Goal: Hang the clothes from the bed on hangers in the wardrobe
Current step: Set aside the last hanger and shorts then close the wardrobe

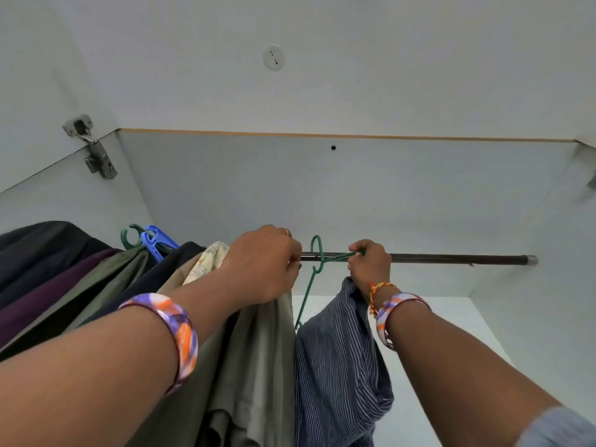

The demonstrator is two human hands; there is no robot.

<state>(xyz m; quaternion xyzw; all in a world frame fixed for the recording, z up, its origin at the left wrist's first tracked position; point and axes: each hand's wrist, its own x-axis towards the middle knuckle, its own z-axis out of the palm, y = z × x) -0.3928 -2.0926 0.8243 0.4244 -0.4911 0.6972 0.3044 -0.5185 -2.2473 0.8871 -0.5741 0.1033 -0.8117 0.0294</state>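
At the far left of the wardrobe, several garments (48, 279) already hung close together on the rod (435, 258), dark, purple and olive ones, and above them a green hook and a blue hanger (158, 241) stood out. Next to these hung a khaki garment (254, 366), and the left hand (261, 266) was placed at its top, near the rod, with the fingers curled; it seemed to pinch something small there, but what exactly I cannot tell, because the fingertips were hidden. Probably this hand kept the hung clothes aside, so that a free place remained on the rod. Just to the right of it, the hook of a green hanger (317, 253) sat over the rod. The right hand (371, 262) gripped the upper arm of this hanger with closed fingers, and the striped blue shirt (338, 366) fell down from it, bunched and not yet spread well. I judge that the hand held the hanger high to settle the hook on the rod. The two hands were near each other but apart. The right part of the rod was bare up to its end cap. The white wardrobe wall (354, 195) was behind, with a door hinge (96, 156) at the left.
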